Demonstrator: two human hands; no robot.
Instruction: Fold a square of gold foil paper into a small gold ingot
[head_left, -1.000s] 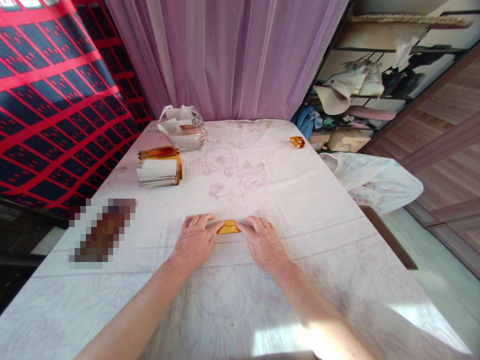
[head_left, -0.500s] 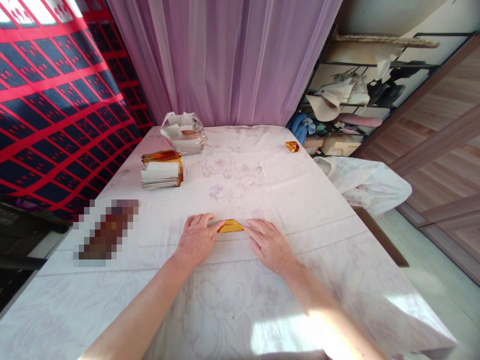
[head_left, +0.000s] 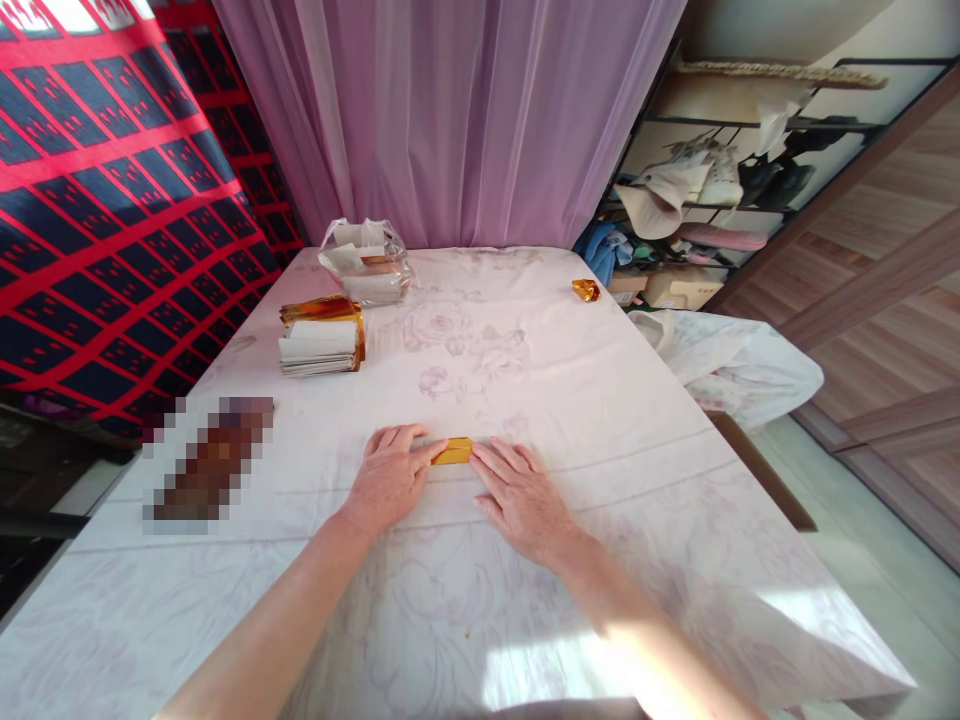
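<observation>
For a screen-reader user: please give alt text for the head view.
Both hands, left hand and right hand, press flat on a small gold paper on a white table. A paper stack, a plastic bag and a gold scrap lie farther back.

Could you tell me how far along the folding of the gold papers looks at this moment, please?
Done, it seems: one small folded gold piece lies at the table's far right edge. In hand: the left hand and right hand press a gold paper flat on the tablecloth, already folded into a narrow strip. Left: a stack of sheets and more in a plastic bag, apparently unfolded.
</observation>
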